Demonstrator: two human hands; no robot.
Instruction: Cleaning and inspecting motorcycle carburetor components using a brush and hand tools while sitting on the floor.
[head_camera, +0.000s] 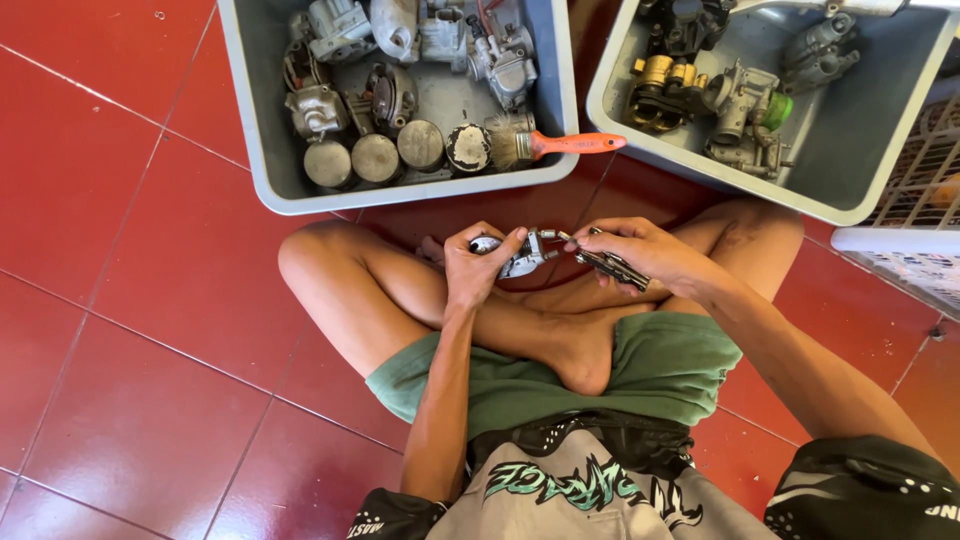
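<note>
I sit cross-legged on a red tiled floor. My left hand (478, 266) grips a small silver metal engine part (520, 256), like a carburetor body, above my crossed legs. My right hand (640, 252) holds a pair of dark pliers (612, 266), whose tip reaches the right end of the metal part. Both hands meet just in front of my knees.
A grey plastic tub (262, 150) ahead holds several round pistons, carburetor bodies and a brush with an orange handle (572, 144). A second grey tub (850, 140) at right holds more metal and brass parts. A white lattice basket (915, 215) stands at the far right.
</note>
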